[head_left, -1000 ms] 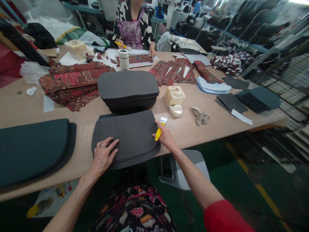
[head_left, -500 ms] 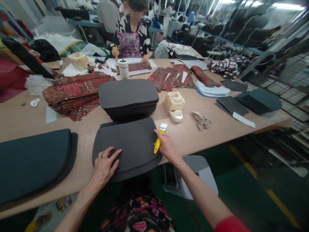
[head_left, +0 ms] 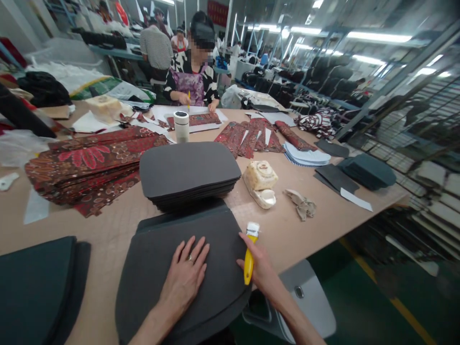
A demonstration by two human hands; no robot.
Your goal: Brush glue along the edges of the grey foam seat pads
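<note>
Pressing down or merely resting, the left hand (head_left: pixel 184 273) lies flat on the sheets (head_left: pixel 223 266), holding nothing, seemingly to steady them beneath its palm. The right hand (head_left: pixel 261 266) grips a brush (head_left: pixel 248 262) at their edge, bristles pointing away from the body, perhaps leaving the fingertips free for that edge. Beyond the left fingers sits another stack (head_left: pixel 190 167); beyond the brush, a tub (head_left: pixel 262 178), probably handy there.

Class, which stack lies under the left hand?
The nearer grey stack: the left hand rests on it; no hand touches the farther grey stack or the leftmost green stack.
</note>
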